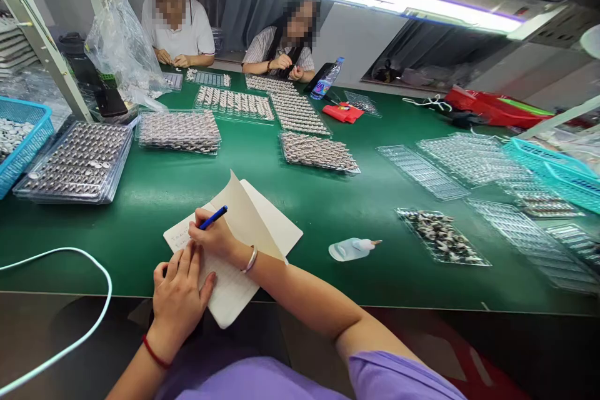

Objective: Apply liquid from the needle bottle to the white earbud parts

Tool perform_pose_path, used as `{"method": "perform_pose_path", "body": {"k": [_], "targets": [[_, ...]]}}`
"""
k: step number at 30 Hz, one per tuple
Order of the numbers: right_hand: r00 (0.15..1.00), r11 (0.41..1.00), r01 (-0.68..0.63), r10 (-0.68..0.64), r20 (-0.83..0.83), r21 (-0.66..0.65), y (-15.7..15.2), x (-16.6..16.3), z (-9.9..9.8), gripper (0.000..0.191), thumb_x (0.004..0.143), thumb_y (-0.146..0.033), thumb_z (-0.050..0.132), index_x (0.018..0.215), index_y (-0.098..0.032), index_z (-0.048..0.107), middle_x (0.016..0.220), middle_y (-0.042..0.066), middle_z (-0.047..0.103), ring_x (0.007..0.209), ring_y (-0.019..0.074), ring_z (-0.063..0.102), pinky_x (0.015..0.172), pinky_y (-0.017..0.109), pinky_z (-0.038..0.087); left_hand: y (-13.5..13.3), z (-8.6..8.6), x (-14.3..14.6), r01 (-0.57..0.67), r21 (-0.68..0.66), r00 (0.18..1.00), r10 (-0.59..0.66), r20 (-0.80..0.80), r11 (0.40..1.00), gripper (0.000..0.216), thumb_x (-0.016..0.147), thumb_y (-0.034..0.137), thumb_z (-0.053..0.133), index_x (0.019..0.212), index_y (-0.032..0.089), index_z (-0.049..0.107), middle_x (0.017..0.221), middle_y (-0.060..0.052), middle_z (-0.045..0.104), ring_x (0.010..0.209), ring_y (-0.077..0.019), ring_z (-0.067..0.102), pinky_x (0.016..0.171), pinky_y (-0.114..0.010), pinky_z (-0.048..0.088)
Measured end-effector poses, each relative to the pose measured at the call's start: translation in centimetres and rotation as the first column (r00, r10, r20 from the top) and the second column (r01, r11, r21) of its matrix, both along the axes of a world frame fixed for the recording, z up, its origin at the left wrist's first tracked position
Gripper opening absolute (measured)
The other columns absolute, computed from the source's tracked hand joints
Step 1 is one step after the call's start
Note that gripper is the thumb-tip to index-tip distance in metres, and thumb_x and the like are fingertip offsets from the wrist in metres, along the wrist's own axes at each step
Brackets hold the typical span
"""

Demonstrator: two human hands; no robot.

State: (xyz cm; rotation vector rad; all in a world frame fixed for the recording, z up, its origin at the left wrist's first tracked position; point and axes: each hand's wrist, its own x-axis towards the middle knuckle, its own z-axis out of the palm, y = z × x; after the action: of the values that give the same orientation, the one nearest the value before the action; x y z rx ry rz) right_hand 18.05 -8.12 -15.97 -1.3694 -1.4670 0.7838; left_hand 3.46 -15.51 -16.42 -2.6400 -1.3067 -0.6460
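An open notebook [229, 306] lies at the near edge of the green table, one page lifted and curling up. My right hand [213, 234] is closed around a blue pen [214, 217], its lower side resting on the left part of the page. Faint handwriting shows by the pen's end, though the tip itself is hidden by my fingers. My left hand [180, 290] lies flat on the notebook's lower left edge, fingers stretched out and thumb apart. To the right of my right forearm a small squeeze bottle [351, 249] lies on its side.
Stacked trays of small parts [77, 159] stand at left beside a blue basket [23, 137]. More filled trays [319, 153] lie ahead. Clear trays [422, 172] and a tray of loose parts [440, 236] are at right. Two people sit across the table. A white cable [100, 269] loops at near left.
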Motion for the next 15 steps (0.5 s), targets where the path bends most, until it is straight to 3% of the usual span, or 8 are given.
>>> {"method": "perform_pose_path", "body": {"k": [15], "targets": [[1.0,1.0,0.02,-0.02,-0.004,0.015,-0.07,0.08,-0.18,0.023,0.074,-0.029,0.05,0.058,-0.023,0.034,0.054,-0.007,0.036,0.053,0.0119,0.035,0.053,0.027,0.029,0.04,-0.08,-0.02,0.003,0.011,1.0,-0.003,0.008,1.0,0.049,0.097,0.039,0.046,0.136,0.009,0.053,0.138,-0.018,0.057,0.114,-0.0284,0.058,0.088,-0.048,0.033]]}}
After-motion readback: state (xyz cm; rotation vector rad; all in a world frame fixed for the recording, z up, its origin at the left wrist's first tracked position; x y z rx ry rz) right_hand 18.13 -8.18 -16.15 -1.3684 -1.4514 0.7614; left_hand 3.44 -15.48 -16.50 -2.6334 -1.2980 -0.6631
